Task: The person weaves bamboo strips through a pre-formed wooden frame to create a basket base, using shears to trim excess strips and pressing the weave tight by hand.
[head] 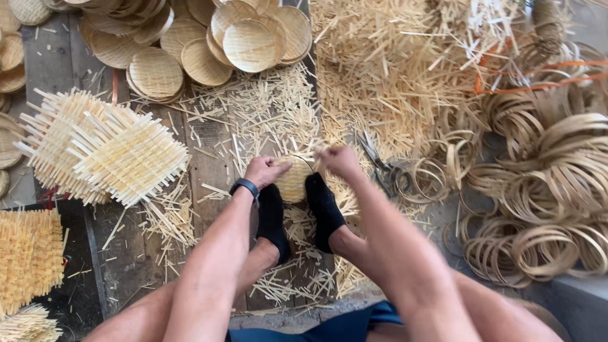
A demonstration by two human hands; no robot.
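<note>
A small round woven bamboo tray stands on edge between my two feet in black socks. My left hand, with a dark band on the wrist, grips the tray's left rim. My right hand pinches its upper right rim, where a thin bamboo ring runs around the edge. Both forearms reach down over my bare legs.
Finished round trays are piled at the top. Square woven mats lie stacked at the left. Scissors lie right of my hand. Coiled bamboo rings fill the right side. Offcut strips litter the wooden floor.
</note>
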